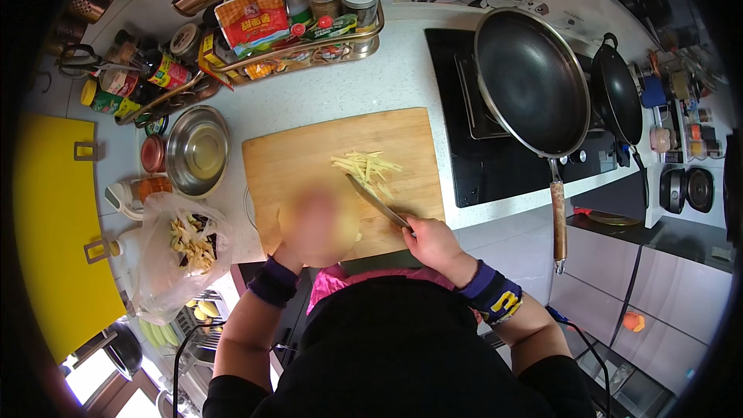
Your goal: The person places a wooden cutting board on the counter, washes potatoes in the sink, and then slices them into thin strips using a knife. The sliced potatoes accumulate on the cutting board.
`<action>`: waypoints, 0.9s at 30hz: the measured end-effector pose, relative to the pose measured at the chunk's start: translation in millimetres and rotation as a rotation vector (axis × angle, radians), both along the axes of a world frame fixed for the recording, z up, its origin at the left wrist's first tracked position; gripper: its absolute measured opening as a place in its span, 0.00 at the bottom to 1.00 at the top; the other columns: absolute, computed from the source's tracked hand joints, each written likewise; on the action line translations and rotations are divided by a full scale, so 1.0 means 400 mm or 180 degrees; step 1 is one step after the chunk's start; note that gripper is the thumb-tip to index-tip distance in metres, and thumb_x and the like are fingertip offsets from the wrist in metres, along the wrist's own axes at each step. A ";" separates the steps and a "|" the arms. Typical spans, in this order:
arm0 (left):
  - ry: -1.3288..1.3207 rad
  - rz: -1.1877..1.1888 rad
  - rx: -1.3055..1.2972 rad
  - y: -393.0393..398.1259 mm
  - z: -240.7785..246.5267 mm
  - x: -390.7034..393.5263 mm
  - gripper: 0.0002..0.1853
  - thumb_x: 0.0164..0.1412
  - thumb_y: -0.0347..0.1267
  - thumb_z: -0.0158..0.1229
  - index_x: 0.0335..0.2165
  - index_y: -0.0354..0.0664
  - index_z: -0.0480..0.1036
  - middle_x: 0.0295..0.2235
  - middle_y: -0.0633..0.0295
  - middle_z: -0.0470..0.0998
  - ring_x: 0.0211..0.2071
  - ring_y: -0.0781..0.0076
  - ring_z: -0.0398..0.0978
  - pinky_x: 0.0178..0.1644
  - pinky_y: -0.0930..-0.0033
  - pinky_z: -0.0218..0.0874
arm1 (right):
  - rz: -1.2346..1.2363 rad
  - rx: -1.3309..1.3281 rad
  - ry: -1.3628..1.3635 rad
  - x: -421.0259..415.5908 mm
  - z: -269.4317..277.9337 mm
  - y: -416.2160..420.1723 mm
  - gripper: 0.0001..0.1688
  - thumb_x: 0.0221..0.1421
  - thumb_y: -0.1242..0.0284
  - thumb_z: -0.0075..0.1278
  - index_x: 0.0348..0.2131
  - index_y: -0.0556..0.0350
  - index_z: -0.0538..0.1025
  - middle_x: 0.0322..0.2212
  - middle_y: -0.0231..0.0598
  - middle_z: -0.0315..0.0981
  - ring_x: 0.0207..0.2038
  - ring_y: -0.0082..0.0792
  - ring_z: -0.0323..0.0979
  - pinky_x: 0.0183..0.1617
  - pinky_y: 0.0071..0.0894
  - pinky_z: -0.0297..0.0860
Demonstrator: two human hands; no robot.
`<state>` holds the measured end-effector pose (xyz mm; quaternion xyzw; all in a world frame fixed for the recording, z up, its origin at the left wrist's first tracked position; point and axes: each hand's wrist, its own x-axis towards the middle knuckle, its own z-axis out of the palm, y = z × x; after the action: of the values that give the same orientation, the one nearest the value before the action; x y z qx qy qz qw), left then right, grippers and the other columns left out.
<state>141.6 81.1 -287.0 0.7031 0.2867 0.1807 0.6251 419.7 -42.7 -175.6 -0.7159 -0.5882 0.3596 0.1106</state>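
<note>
A wooden cutting board (290, 157) lies before me on the pale countertop. My right hand (432, 244) grips a kitchen knife (377, 201), its blade slanting toward the upper left. The blade's tip reaches the lower edge of a loose pile of thin, pale yellow vegetable strips (367, 165). On the board's lower left is my left hand (310, 235), heavily blurred. The blur hides its fingers and anything under them. A small pale yellow bit (358, 237) shows at the blur's right edge.
Left of the board are a stainless steel bowl (177, 154) and a plastic bag (154, 215) holding peelings (194, 244). A wok (528, 81) sits tilted on the black cooktop (464, 177), its handle jutting past the counter edge. Behind runs a condiment rack (313, 44).
</note>
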 end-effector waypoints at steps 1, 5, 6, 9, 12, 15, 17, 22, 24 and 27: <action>0.0025 -0.0034 0.0103 -0.002 -0.005 -0.003 0.22 0.60 0.32 0.60 0.53 0.41 0.70 0.49 0.58 0.73 0.52 0.62 0.71 0.58 0.59 0.63 | -0.0022 -0.0041 0.0033 0.001 0.003 0.000 0.17 0.61 0.67 0.48 0.47 0.53 0.77 0.23 0.51 0.77 0.28 0.56 0.76 0.34 0.54 0.72; 0.0518 -0.0348 0.1304 -0.015 0.000 -0.031 0.24 0.60 0.35 0.62 0.53 0.41 0.70 0.49 0.58 0.73 0.51 0.60 0.70 0.59 0.56 0.61 | -0.0058 -0.0145 0.0090 0.005 0.011 0.000 0.15 0.61 0.67 0.47 0.46 0.50 0.77 0.26 0.51 0.78 0.31 0.57 0.76 0.36 0.56 0.72; 0.0620 -0.0420 0.1580 -0.020 0.003 -0.042 0.24 0.59 0.36 0.62 0.53 0.41 0.70 0.48 0.57 0.73 0.51 0.60 0.70 0.59 0.56 0.61 | -0.0049 -0.0154 0.0089 0.004 0.011 0.001 0.15 0.61 0.67 0.47 0.46 0.50 0.77 0.26 0.51 0.78 0.31 0.56 0.76 0.36 0.55 0.72; 0.0899 -0.0502 0.2212 -0.030 0.019 -0.051 0.25 0.59 0.38 0.64 0.53 0.41 0.70 0.48 0.57 0.73 0.51 0.58 0.70 0.60 0.53 0.59 | -0.0050 -0.0190 0.0093 0.004 0.014 0.002 0.15 0.61 0.67 0.47 0.46 0.51 0.77 0.26 0.51 0.78 0.31 0.56 0.76 0.36 0.56 0.72; 0.1108 -0.0287 0.2827 -0.048 0.060 -0.021 0.23 0.58 0.33 0.64 0.52 0.42 0.71 0.47 0.58 0.73 0.48 0.61 0.71 0.54 0.58 0.65 | -0.0081 -0.0166 0.0108 0.007 0.008 0.001 0.16 0.61 0.67 0.47 0.46 0.51 0.77 0.25 0.51 0.78 0.30 0.57 0.76 0.36 0.56 0.73; 0.0866 -0.0051 0.2255 -0.050 0.073 -0.015 0.25 0.57 0.35 0.65 0.52 0.42 0.71 0.48 0.57 0.73 0.49 0.58 0.71 0.57 0.56 0.63 | -0.0125 -0.0007 0.0135 0.003 0.001 -0.001 0.14 0.62 0.67 0.48 0.43 0.54 0.78 0.21 0.52 0.76 0.27 0.57 0.75 0.33 0.54 0.72; 0.0860 0.0172 0.1883 -0.052 0.084 -0.012 0.27 0.57 0.37 0.65 0.53 0.42 0.70 0.50 0.56 0.72 0.52 0.57 0.69 0.60 0.54 0.60 | -0.0087 -0.0034 0.0094 0.004 -0.003 -0.001 0.14 0.62 0.67 0.48 0.42 0.54 0.78 0.21 0.52 0.75 0.27 0.57 0.75 0.33 0.54 0.72; 0.1228 0.0201 0.2370 -0.032 0.159 0.008 0.31 0.58 0.38 0.65 0.57 0.41 0.67 0.54 0.55 0.71 0.57 0.56 0.66 0.64 0.54 0.55 | -0.0075 -0.0057 0.0081 0.006 0.005 0.001 0.12 0.62 0.67 0.48 0.38 0.55 0.77 0.21 0.52 0.75 0.27 0.58 0.75 0.33 0.54 0.71; 0.1170 0.0272 0.2167 -0.031 0.119 -0.008 0.32 0.58 0.39 0.64 0.58 0.41 0.66 0.55 0.55 0.70 0.57 0.55 0.66 0.65 0.54 0.55 | -0.0055 -0.0007 0.0091 0.004 0.000 0.000 0.12 0.62 0.66 0.48 0.37 0.56 0.77 0.21 0.52 0.75 0.27 0.58 0.75 0.33 0.55 0.71; 0.1238 0.0117 0.2471 -0.033 0.095 -0.024 0.33 0.58 0.39 0.64 0.59 0.42 0.66 0.56 0.55 0.69 0.58 0.55 0.66 0.65 0.53 0.55 | -0.0089 0.0052 0.0085 0.003 0.003 0.000 0.12 0.62 0.66 0.48 0.35 0.57 0.76 0.21 0.53 0.75 0.27 0.58 0.75 0.33 0.55 0.71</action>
<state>131.9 68.0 -249.1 0.9018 0.3223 0.1504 0.2453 421.0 -42.6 -174.4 -0.7182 -0.5795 0.3627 0.1293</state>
